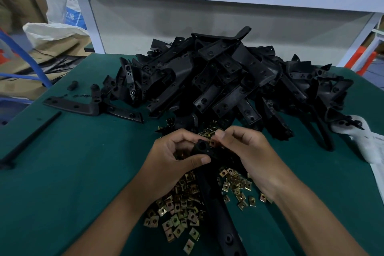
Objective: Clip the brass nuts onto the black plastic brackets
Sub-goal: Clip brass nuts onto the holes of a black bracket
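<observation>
Left hand (176, 158) grips the bracket (204, 150) over the table (62, 172), thumb clamped on its end; right hand (247, 149) pinches a nut (214, 142) at its edge. Clipping underway, I'd say: next, push it squarely home.

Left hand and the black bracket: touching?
Touching. The head view shows the left hand gripping the black bracket, thumb pressed across its end.

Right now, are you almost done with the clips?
Not nearly. No finished bracket shows for sure. In hand: the left hand grips one bracket while the right hand pinches a nut at its end. Left: the big bracket pile and loose nuts.
</observation>
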